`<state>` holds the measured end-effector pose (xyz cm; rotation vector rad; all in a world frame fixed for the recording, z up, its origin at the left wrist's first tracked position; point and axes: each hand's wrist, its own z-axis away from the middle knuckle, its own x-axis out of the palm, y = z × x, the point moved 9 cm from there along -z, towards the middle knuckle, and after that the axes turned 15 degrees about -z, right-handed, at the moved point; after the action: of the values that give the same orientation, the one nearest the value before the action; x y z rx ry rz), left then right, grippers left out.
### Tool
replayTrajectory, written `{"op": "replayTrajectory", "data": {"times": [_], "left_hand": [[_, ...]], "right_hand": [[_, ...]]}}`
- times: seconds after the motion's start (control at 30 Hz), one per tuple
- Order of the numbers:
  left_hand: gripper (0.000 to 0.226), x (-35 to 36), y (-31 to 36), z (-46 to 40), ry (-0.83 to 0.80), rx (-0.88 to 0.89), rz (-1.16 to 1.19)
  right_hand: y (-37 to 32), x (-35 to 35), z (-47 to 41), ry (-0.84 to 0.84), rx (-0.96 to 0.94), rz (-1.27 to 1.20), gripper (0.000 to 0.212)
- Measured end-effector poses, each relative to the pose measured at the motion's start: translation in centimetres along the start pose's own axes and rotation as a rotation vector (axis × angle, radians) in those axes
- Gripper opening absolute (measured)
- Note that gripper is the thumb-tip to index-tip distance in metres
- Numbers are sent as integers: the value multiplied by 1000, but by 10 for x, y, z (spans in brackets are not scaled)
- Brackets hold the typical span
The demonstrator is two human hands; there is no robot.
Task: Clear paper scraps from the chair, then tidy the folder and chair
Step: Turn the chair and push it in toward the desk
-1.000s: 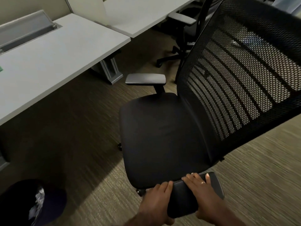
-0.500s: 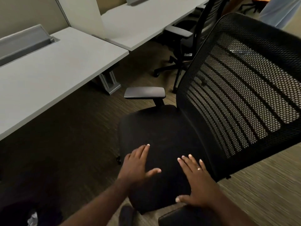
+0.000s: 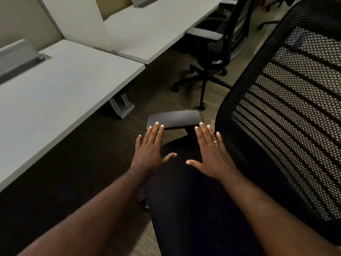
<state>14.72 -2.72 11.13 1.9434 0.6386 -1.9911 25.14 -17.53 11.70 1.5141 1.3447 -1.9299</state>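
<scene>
A black office chair with a dark seat point(image 3: 195, 209) and a mesh backrest point(image 3: 287, 111) fills the right half of the view. Its far armrest point(image 3: 177, 118) is a dark flat pad beyond the seat. My left hand point(image 3: 150, 150) is spread flat, palm down, over the seat's far left edge, fingertips at the armrest's near edge. My right hand point(image 3: 210, 152) is spread flat over the far part of the seat, close to the backrest. Both hold nothing. No paper scraps or folder are visible.
A white desk point(image 3: 55, 93) runs along the left, with a second white desk point(image 3: 147, 34) behind it. Another black office chair point(image 3: 217, 52) stands at that second desk. Brown carpet covers the floor between the desk and the chair.
Both hands left the near armrest and slid forward across the seat toward the far armrest, fingers spread. The view moved in closer; the bin at lower left is out of sight.
</scene>
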Motion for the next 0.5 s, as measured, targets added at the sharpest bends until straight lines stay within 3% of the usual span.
{"op": "replayTrajectory", "data": {"times": [0.5], "left_hand": [[103, 48, -56, -100, 20, 47, -40]], "right_hand": [[13, 36, -118, 75, 52, 21, 111]]}}
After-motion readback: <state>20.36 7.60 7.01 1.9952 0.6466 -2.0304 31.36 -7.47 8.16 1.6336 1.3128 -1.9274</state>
